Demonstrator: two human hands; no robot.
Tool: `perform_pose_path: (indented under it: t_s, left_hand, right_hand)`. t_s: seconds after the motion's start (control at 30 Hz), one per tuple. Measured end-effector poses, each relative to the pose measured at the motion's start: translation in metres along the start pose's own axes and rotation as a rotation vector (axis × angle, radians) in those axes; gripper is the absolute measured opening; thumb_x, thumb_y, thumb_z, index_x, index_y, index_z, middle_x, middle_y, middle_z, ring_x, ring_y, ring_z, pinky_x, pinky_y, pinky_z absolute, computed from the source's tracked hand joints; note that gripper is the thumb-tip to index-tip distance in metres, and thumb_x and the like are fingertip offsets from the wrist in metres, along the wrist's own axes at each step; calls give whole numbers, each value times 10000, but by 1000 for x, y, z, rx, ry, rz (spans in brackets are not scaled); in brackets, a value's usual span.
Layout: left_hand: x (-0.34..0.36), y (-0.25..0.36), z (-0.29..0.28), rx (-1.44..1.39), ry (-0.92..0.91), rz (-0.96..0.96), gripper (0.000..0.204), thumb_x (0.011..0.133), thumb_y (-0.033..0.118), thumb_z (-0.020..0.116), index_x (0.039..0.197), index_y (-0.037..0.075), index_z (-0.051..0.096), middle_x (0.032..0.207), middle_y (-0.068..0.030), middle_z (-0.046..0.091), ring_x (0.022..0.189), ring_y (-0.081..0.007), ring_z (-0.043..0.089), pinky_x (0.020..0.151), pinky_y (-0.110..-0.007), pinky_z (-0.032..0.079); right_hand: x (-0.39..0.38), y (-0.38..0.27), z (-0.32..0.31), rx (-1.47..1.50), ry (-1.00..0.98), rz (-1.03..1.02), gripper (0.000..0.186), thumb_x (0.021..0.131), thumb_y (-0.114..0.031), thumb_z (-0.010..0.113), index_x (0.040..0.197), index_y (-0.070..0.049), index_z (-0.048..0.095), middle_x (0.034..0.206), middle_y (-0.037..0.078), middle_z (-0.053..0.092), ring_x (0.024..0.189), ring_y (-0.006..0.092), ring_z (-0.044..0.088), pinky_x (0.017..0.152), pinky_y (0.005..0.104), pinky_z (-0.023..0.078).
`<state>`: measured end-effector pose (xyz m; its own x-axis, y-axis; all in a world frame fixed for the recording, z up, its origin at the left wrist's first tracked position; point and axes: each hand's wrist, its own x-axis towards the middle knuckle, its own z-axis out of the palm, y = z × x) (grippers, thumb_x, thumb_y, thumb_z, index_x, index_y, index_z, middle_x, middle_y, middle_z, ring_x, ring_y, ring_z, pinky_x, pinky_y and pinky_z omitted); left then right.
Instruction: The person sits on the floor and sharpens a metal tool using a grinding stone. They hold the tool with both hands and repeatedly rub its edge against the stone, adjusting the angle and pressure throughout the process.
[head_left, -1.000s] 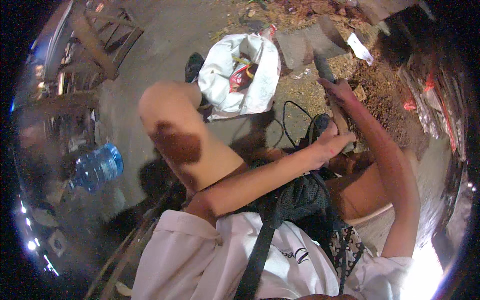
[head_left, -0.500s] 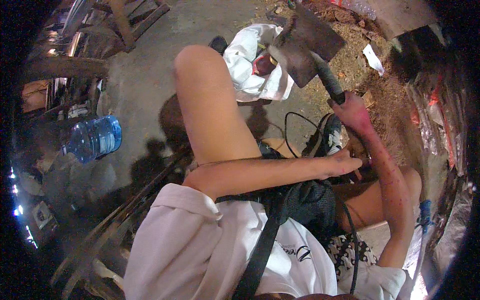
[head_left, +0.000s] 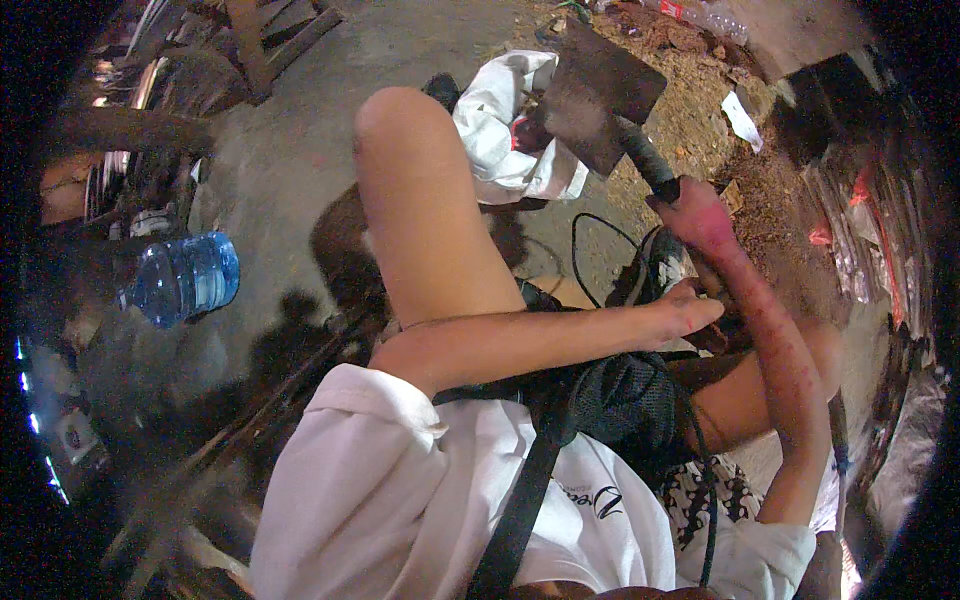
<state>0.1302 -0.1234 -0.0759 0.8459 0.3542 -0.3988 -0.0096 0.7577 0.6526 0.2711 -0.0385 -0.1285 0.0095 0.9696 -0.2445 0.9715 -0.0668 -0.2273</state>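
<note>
A short-handled shovel (head_left: 648,158) slants across the upper right, its broad, dull metal blade (head_left: 590,115) raised over the edge of a white sack (head_left: 492,128). My right hand (head_left: 703,222) is wrapped round the handle a little below the blade. Lower down, beside my right forearm, my left hand (head_left: 685,312) closes on the handle's rear part, its fingers partly hidden. The sack's mouth gapes near the blade, and a bit of red shows inside. Whether the blade touches the sack, I cannot tell.
Loose brown soil (head_left: 690,120) lies beyond the blade, with a white scrap (head_left: 741,120) on it. A blue water jug (head_left: 190,278) lies on its side at left. Wooden beams (head_left: 140,130) stand upper left, bundled plastic (head_left: 870,250) at right. A black cord (head_left: 590,218) loops near my foot.
The shovel blade has swung slightly and turned, hiding more of the sack's opening. My right hand has shifted a little to the left; my left hand keeps nearly the same place.
</note>
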Motion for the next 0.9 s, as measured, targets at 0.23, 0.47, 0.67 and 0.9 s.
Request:
perform_pose_path:
  t_s: [0.23, 0.47, 0.67, 0.9]
  left_hand:
    - [-1, 11, -2, -85, 320, 42, 319, 836, 300, 670, 906, -10, 645, 796, -78, 659, 695, -173, 630, 622, -325, 508]
    - [28, 24, -6, -7, 365, -15, 456, 830, 421, 652, 1082, 51, 568, 867, -55, 610, 835, -154, 560, 730, -309, 453]
    - [60, 42, -19, -398, 448, 38, 355, 818, 270, 670, 1055, 72, 495, 788, -66, 578, 592, -194, 530, 501, -339, 458]
    - [106, 54, -41, -488, 477, -66, 214, 820, 167, 664, 961, 124, 509, 754, -22, 541, 512, -120, 467, 389, -260, 358]
  right_hand:
    - [31, -12, 10, 497, -261, 307, 563, 753, -545, 703, 782, 17, 674, 675, 146, 659, 639, 283, 663, 626, 439, 511]
    - [53, 43, 24, 1171, -177, 523, 380, 828, -410, 671, 772, -38, 619, 666, 62, 612, 551, 205, 589, 509, 358, 469]
    - [94, 64, 35, 1491, -124, 620, 245, 881, -282, 661, 922, -43, 626, 628, 22, 531, 478, 174, 485, 493, 309, 446]
    - [126, 92, 55, 1433, -129, 662, 345, 844, -390, 679, 806, -66, 565, 635, 73, 569, 512, 225, 566, 505, 359, 473]
